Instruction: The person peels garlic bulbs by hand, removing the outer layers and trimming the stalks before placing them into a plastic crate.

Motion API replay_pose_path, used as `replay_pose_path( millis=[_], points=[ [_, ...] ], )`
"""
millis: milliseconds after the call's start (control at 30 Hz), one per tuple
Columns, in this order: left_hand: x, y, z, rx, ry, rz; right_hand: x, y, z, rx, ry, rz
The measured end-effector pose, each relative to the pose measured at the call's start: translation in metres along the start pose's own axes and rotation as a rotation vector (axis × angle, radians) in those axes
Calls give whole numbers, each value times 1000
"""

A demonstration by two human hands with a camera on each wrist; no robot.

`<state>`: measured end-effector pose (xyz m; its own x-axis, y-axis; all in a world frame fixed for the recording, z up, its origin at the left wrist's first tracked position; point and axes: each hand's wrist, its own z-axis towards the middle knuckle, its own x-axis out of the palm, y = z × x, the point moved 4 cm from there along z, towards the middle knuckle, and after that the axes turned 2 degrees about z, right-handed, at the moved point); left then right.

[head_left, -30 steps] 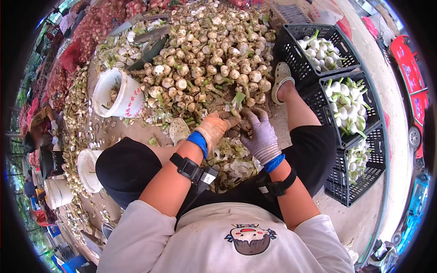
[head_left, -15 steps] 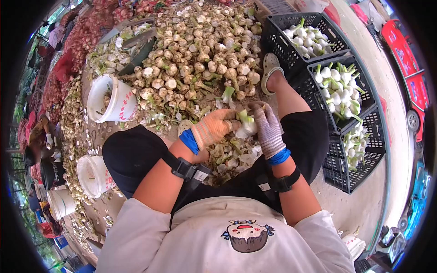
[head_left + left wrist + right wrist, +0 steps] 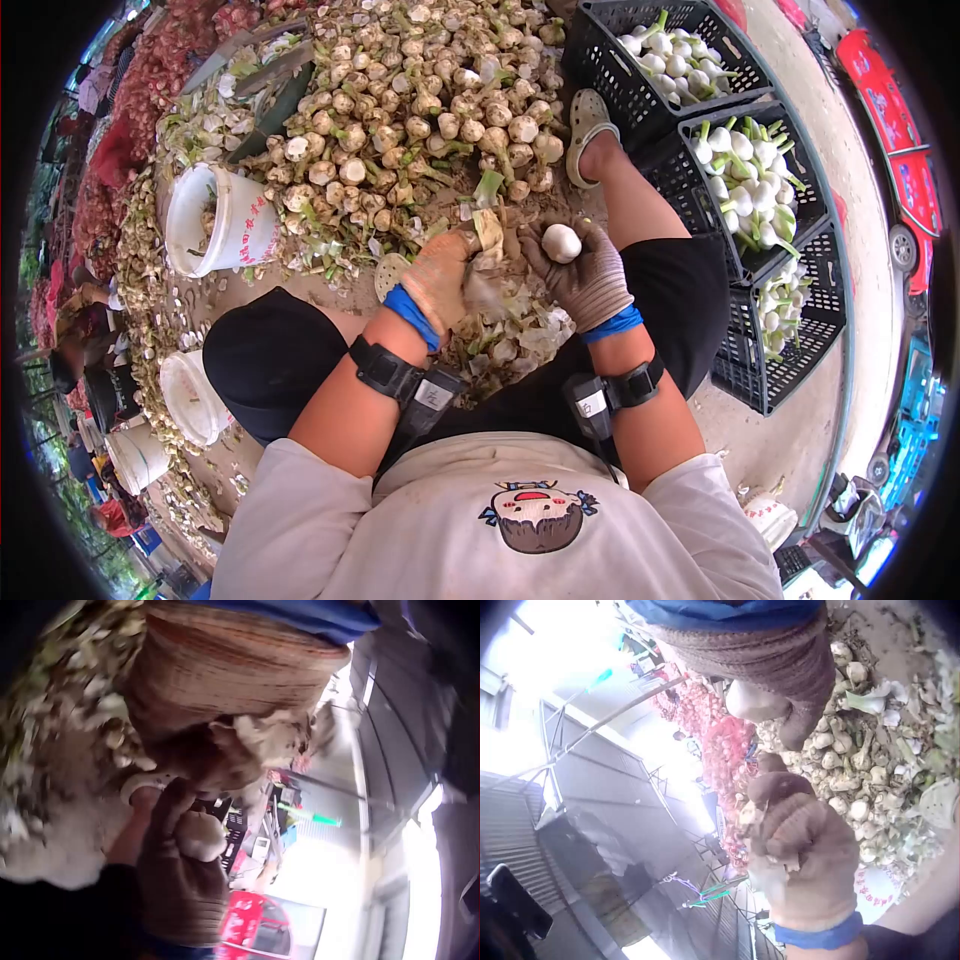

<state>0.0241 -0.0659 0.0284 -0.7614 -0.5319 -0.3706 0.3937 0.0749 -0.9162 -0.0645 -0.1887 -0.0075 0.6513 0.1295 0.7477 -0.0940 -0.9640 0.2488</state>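
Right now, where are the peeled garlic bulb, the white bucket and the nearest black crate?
peeled garlic bulb (image 3: 561, 242), head view, middle of bulb.
white bucket (image 3: 243, 228), head view, outer wall.
black crate (image 3: 822, 330), head view, side wall.

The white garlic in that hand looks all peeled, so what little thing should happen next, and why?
Probably the right hand should drop the peeled garlic bulb into the black crate beside it. The bulb looks clean and white like those already in the crate, while the left hand grips only the torn-off skin, which could fall on the scrap pile.
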Motion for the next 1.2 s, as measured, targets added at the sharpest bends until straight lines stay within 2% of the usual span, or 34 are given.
replay_pose_path(
  millis=[33,100,133,167,200,233,267,300,367,433,467,500,567,600,633,667,700,733,767,800,833,867,900,933,967,1033,1067,1100,1133,1167,1200],
  points=[
    [2,6,1,-146,-31,-98,1,0,0,44,-14,161],
    [6,15,5,-436,-93,-291,-2,0,0,28,-51,135],
    [7,8,15,-274,39,232,-12,4,8,-138,-25,-231],
    [11,3,18,-414,171,329,-12,13,15,-310,9,-597],
    [12,7,26,-428,191,421,-4,24,13,-177,-139,-76],
    [16,16,31,-450,217,507,9,47,-2,-323,-67,118],
    [18,39,38,-452,219,504,19,76,-22,-309,277,316],
    [18,76,49,-516,229,600,0,115,-27,-689,308,-9],
    [20,126,72,-580,232,694,9,137,-62,-415,713,600],
    [6,151,100,-558,74,952,11,123,-45,-380,517,527],
    [-2,155,119,-600,-13,982,18,105,-31,-341,286,382],
    [-13,151,139,-744,42,1038,23,88,-20,-300,55,236],
    [-26,175,166,-467,-235,1261,16,68,5,-116,177,-99],
    [-32,198,178,-532,-137,1117,8,61,12,-179,109,-306],
    [-38,203,187,-215,-243,872,5,58,16,-245,51,-513],
    [-40,207,192,-422,-135,771,17,63,16,-304,-17,-831],
    [-35,206,193,-480,-79,797,7,61,28,-459,-111,-968],
    [-32,164,193,-469,48,807,19,67,25,-536,-201,-1257],
    [-24,144,190,-584,141,629,15,71,29,-697,-218,-1505],
    [-13,129,184,-626,195,447,26,73,25,-788,-302,-1699],
    [-7,86,177,-728,361,289,34,72,22,-908,-389,-2024],
    [15,88,159,-560,246,-16,39,67,23,-921,-338,-2030],
    [53,124,139,-692,96,-809,39,63,21,-923,-293,-2046],
    [31,67,132,-590,216,-347,36,60,20,-948,-273,-2047],
    [34,62,118,-700,96,-774,30,57,20,-949,-251,-1989],
    [21,29,96,-1062,138,-627,34,53,12,-966,-212,-1923],
    [22,41,88,-1050,124,-617,38,48,6,-902,-162,-1938],
    [29,65,79,-908,257,-456,40,43,2,-836,-116,-1951],
    [32,74,74,-765,384,-294,39,41,-2,-846,-78,-1934],
    [26,55,72,-758,375,-285,39,40,-6,-860,-70,-1929],
    [14,26,71,-884,300,-338,38,39,-9,-864,-49,-1952]
  ],
)
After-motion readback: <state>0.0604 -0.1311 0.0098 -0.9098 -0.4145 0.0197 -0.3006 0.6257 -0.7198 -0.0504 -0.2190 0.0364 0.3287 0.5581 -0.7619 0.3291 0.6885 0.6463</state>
